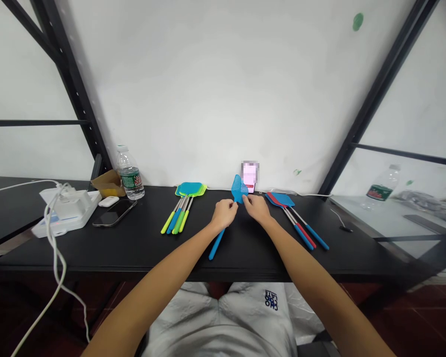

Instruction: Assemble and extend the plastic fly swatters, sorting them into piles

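A blue fly swatter [216, 244] is held between my two hands over the middle of the black table, its mesh head up and its handle slanting down to the left. My left hand [225, 214] is closed around it just below the head. On the right edge of the head, the fingers of my right hand [256, 208] pinch the mesh. To the left lies a fanned group of green, yellow and blue fly swatters [191, 188]. Several blue and red fly swatters [282, 199] lie to the right, handles toward me.
A lit phone [250, 174] leans on the wall behind my hands. At left are a water bottle [130, 173], a cardboard box [108, 184], a dark phone [115, 213], a white earbud case [108, 201] and a power strip [69, 213] with cables. Another bottle [382, 186] stands far right.
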`<state>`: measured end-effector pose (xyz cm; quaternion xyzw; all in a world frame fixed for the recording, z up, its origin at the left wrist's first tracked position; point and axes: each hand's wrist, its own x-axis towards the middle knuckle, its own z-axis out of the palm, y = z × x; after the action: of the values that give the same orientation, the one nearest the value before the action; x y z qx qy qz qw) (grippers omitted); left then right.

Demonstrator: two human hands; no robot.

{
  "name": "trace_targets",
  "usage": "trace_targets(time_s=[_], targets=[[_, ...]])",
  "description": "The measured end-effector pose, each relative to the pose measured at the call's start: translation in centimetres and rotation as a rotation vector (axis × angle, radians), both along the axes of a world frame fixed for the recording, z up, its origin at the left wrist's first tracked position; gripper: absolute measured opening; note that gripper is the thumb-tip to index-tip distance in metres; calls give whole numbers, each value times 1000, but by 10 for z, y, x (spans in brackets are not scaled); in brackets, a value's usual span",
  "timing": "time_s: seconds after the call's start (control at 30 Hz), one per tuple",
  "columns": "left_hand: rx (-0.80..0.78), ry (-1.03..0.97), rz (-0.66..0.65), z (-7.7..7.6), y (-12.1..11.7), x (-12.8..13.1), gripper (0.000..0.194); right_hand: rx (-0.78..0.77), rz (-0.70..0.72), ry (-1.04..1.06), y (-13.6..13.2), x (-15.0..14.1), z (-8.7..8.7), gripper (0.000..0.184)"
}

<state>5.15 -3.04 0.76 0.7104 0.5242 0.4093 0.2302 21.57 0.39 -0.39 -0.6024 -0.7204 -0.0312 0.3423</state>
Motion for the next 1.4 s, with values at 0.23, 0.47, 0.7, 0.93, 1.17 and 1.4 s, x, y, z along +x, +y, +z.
trace_targets(time_s=[0.23,0.47,0.7,0.93,1.17,1.4], targets=[[-69,-35,-64,0,-4,2,33,-54,-10,10,2,0,-1,32],[-127,-16,-126,-2,-5,3,30,-92,18,25,2,1,-1,23],[-103,38,-82,-3,-3,1,32,-101,42,307,5,5,-1,41],[-72,139,-26,-3,-3,0,29,-136,154,502,-1,2,2,52],[-48,129,-44,-6,-2,1,30,-184,144,524,5,1,-1,31],[-23,140,-26,-4,-2,1,33,-278,145,580,14,3,-8,36]])
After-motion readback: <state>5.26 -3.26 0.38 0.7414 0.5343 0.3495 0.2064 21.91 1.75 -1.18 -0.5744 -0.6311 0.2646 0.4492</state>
